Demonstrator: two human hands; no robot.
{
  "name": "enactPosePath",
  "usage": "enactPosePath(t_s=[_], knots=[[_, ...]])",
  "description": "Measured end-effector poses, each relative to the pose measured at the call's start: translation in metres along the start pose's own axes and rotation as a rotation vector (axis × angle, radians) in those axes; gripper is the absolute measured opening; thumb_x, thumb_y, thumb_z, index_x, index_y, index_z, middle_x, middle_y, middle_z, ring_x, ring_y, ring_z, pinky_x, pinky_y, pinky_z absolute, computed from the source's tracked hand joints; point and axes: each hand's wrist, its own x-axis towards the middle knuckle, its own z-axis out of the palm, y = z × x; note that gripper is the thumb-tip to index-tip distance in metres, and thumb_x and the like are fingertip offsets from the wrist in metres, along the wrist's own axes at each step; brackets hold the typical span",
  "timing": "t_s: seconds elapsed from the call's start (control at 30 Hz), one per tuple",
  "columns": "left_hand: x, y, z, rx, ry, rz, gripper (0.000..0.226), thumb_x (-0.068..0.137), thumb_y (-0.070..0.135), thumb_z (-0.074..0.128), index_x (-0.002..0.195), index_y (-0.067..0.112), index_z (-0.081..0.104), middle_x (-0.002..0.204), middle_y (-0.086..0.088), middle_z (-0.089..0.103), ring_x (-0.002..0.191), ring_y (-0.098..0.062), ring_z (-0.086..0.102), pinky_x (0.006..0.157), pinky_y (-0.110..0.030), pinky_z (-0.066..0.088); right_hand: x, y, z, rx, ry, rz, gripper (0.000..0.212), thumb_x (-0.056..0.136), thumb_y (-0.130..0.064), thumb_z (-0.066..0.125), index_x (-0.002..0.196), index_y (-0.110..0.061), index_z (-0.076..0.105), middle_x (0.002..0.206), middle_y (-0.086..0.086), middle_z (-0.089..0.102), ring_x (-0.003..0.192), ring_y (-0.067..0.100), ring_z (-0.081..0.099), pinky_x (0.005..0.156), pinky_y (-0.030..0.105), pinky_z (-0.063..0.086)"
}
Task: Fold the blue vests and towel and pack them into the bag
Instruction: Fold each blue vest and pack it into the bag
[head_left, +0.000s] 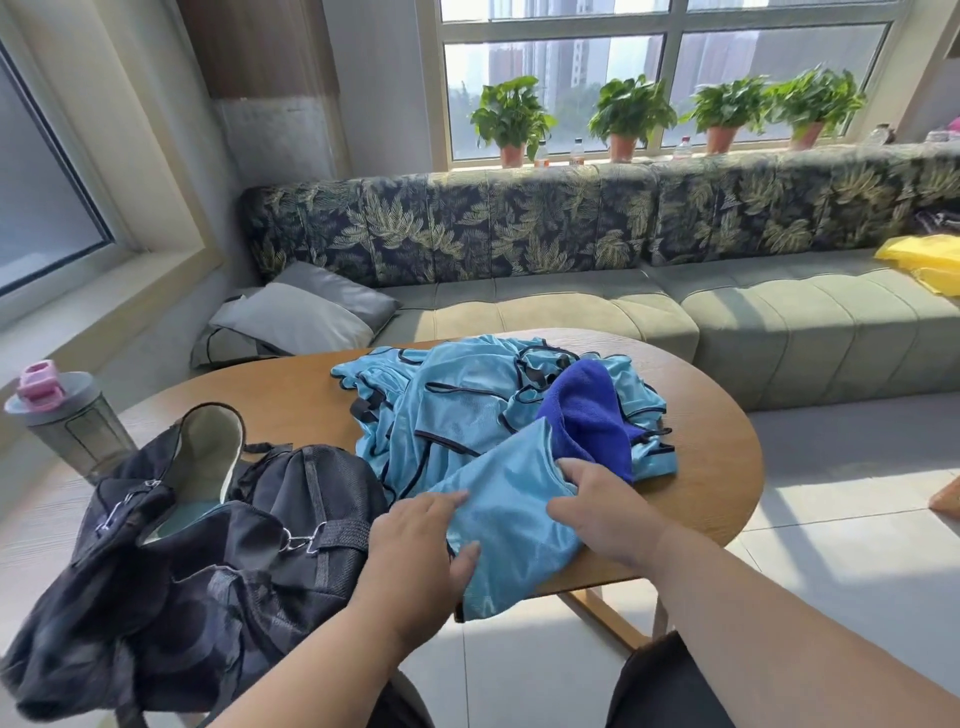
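Note:
A heap of light blue mesh vests (457, 395) with dark trim lies on the round wooden table (717, 467). A dark blue towel (592, 410) sits crumpled on the heap's right side. One light blue vest (514, 514) is drawn toward the near table edge and hangs over it. My left hand (415, 545) holds its left edge between thumb and fingers. My right hand (602, 504) grips its right side, fingers curled into the cloth beside the towel. The black duffel bag (218, 551) sits at the left, unzipped, with something pale blue inside.
A grey bottle with a pink lid (67, 415) stands at the table's far left. A green sofa (779, 322) with grey cushions (301, 317) runs behind the table, yellow cloth (924, 260) at its right end. Potted plants line the windowsill.

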Motion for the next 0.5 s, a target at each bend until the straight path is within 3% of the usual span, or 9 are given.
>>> enactPosePath(t_s=[0.13, 0.23, 0.3, 0.37, 0.43, 0.5], knots=[[0.03, -0.003, -0.034, -0.33, -0.025, -0.019, 0.094, 0.08, 0.06, 0.078, 0.16, 0.041, 0.032, 0.153, 0.022, 0.044, 0.144, -0.003, 0.036, 0.124, -0.032, 0.026, -0.005, -0.046, -0.028, -0.3, -0.221, -0.147, 0.035, 0.084, -0.001, 0.058, 0.112, -0.017, 0.072, 0.107, 0.0, 0.078, 0.101, 0.025, 0.073, 0.092, 0.041, 0.057], [0.049, -0.007, -0.05, -0.726, -0.296, -0.046, 0.116, 0.07, 0.049, 0.096, 0.161, 0.046, 0.024, 0.15, 0.033, 0.048, 0.142, 0.01, 0.04, 0.123, -0.029, 0.034, -0.009, -0.073, -0.04, -0.525, -0.349, -0.207, 0.028, 0.077, -0.015, 0.058, 0.103, -0.019, 0.067, 0.099, 0.006, 0.074, 0.089, 0.024, 0.069, 0.086, 0.047, 0.057], [0.055, -0.004, -0.059, -0.842, -0.479, 0.013, 0.1, 0.077, 0.029, 0.095, 0.159, 0.028, 0.038, 0.14, 0.035, 0.058, 0.139, 0.011, 0.044, 0.119, -0.025, 0.039, -0.011, -0.088, -0.045, -0.598, -0.415, -0.21, 0.018, 0.076, -0.014, 0.059, 0.089, -0.026, 0.064, 0.084, 0.0, 0.068, 0.076, 0.018, 0.061, 0.074, 0.04, 0.053], [0.056, 0.001, -0.061, -0.918, -0.577, 0.077, 0.064, 0.088, 0.014, 0.083, 0.147, 0.016, 0.057, 0.139, 0.017, 0.067, 0.138, -0.005, 0.055, 0.113, -0.024, 0.045, -0.013, -0.102, -0.048, -0.663, -0.457, -0.224, 0.016, 0.079, -0.011, 0.06, 0.079, -0.026, 0.057, 0.075, -0.007, 0.058, 0.07, 0.012, 0.054, 0.068, 0.036, 0.046], [0.055, 0.004, -0.059, -0.999, -0.574, 0.033, 0.04, 0.096, 0.013, 0.073, 0.136, 0.014, 0.068, 0.135, 0.002, 0.071, 0.131, -0.017, 0.063, 0.11, -0.031, 0.05, -0.01, -0.112, -0.052, -0.746, -0.433, -0.238, 0.017, 0.082, -0.011, 0.061, 0.075, -0.024, 0.052, 0.07, -0.009, 0.052, 0.065, 0.009, 0.048, 0.064, 0.032, 0.041], [0.056, 0.007, -0.059, -1.029, -0.502, -0.041, 0.03, 0.098, 0.016, 0.071, 0.128, 0.014, 0.072, 0.128, -0.001, 0.075, 0.125, -0.02, 0.068, 0.107, -0.034, 0.053, -0.005, -0.118, -0.056, -0.799, -0.371, -0.258, 0.021, 0.082, -0.012, 0.062, 0.072, -0.026, 0.05, 0.067, -0.011, 0.049, 0.062, 0.008, 0.045, 0.061, 0.029, 0.039]])
